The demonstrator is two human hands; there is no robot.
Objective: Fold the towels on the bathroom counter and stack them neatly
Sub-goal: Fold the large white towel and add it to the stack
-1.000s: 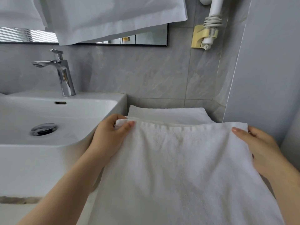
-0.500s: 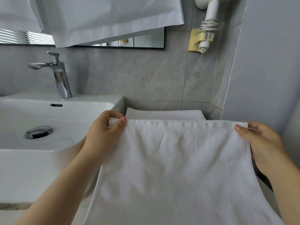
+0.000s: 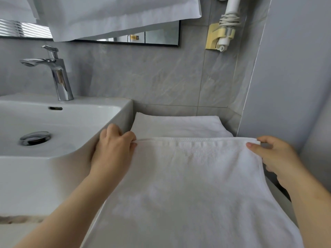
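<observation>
Here the towel (image 3: 193,185) stretches between left hand (image 3: 112,151) and right hand (image 3: 275,158), each grip pinching a far corner.

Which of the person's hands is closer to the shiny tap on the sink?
Left. The left hand pinches the towel corner beside the sink, below the tap; the right hand pinches the far corner.

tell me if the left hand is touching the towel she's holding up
Touching. The head view shows the left hand pinching the held towel at its top left corner.
</observation>
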